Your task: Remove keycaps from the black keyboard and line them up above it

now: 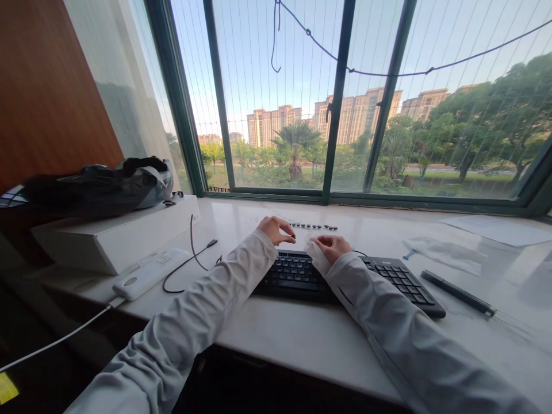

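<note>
A black keyboard (297, 284) lies on the white sill, partly covered by my forearms. Above its back edge, my left hand (273, 231) pinches a small black keycap (294, 236) between thumb and fingertips. Just to the right, my right hand (335, 248) is closed on a thin white tissue (318, 259), which hangs down over the keys. Beyond both hands, several loose black keycaps (319, 226) form a row on the sill. The two hands are close together but apart.
On the left, a white power strip (149, 275) and a black cable (190, 260) lie near a white box (112, 244) topped by a black bag (99, 184). To the right are a clear plastic bag (448, 253), a long dark tool (457, 292) and paper (500, 228). Windows stand behind.
</note>
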{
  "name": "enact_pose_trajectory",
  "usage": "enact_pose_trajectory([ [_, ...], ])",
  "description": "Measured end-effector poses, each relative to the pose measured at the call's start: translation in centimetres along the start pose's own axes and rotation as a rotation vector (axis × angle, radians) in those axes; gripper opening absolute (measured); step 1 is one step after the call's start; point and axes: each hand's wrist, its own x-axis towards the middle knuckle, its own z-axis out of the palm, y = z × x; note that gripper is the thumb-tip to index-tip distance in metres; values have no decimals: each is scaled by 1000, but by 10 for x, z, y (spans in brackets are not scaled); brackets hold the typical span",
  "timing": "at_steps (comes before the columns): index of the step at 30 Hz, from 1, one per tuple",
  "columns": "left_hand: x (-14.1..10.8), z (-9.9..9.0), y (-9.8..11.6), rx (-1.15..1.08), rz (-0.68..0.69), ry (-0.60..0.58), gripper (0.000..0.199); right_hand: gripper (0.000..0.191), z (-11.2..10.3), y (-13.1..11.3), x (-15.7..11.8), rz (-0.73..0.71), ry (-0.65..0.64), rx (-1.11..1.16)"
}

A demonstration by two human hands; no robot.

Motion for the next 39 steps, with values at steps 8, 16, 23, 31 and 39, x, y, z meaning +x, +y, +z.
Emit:
enact_pose_trajectory([
  [8,3,-31,-39,-125,-209,-429,44,36,1,2,1,1,-3,2],
  [16,-1,-36,-41,2,-232,-562,41,36,3,9,5,0,-16,-31],
  [23,2,-32,-52,54,-213,-553,43,35,4,10,6,-24,-8,0],
  [31,3,-27,-48,146,-239,-486,40,31,3,6,3,-3,-4,10],
  [39,-1,-24,-46,90,-302,-442,34,31,4,9,5,2,-12,10],
])
